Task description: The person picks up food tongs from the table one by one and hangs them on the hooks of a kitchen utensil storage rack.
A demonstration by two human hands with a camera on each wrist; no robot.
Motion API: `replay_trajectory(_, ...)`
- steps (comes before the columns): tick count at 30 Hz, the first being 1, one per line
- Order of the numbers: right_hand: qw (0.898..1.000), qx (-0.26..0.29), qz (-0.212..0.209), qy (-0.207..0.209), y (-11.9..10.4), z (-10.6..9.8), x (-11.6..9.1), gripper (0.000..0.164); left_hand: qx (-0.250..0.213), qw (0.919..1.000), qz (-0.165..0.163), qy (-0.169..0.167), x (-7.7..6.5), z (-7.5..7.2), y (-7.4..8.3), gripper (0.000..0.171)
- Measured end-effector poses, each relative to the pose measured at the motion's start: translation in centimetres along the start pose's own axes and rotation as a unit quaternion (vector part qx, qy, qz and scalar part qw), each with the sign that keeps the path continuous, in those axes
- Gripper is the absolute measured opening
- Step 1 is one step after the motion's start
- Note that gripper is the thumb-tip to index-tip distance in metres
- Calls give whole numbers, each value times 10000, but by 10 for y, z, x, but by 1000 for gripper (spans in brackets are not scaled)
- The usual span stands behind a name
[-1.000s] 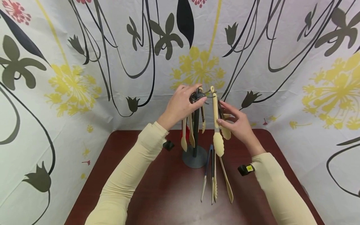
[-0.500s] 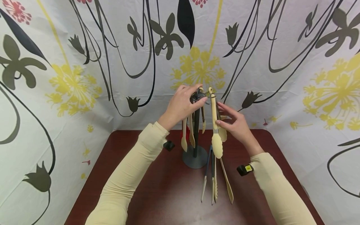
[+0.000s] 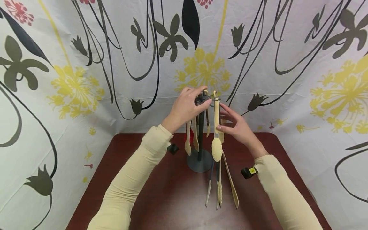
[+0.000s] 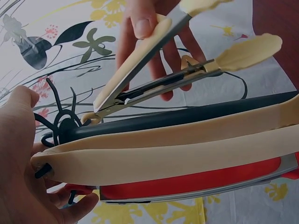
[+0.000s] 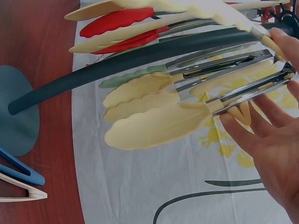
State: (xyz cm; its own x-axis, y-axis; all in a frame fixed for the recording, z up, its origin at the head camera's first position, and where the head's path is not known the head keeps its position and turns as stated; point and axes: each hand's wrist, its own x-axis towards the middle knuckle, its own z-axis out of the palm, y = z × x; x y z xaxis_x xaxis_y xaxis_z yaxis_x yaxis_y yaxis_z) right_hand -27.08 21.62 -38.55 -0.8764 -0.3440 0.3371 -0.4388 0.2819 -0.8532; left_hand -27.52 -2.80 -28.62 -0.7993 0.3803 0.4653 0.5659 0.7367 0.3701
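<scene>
My left hand holds the hooked top of a dark utensil stand, its thumb and fingers around the hooks. With my right hand I grip cream-handled tongs by the handles, thumb on one arm and fingers behind the other. These tongs hang upright, scalloped cream heads down and slightly spread. Their loop end is beside a hook on the stand's right side; whether it is over the hook I cannot tell. Other tongs hang around the pole, with cream heads, red heads and a green head.
Blue-handled tongs and cream tongs lie on the dark red table, in front of the stand's round base. Patterned white cloth surrounds the table's back and sides.
My right hand has moved left with the cream tongs, bringing them closer to the stand's pole. The left hand keeps its hold on the stand's top.
</scene>
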Motion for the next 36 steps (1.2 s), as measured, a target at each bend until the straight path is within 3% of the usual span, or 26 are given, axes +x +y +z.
replay_trajectory(23,9992,-75,-229,-334,8,4,6,86,-109,9999,53,60,0,2,0,58)
replay_trajectory(36,9990,37,-149,-430,7,6,8,84,-64,10000,-14,-41,0,0,1,59)
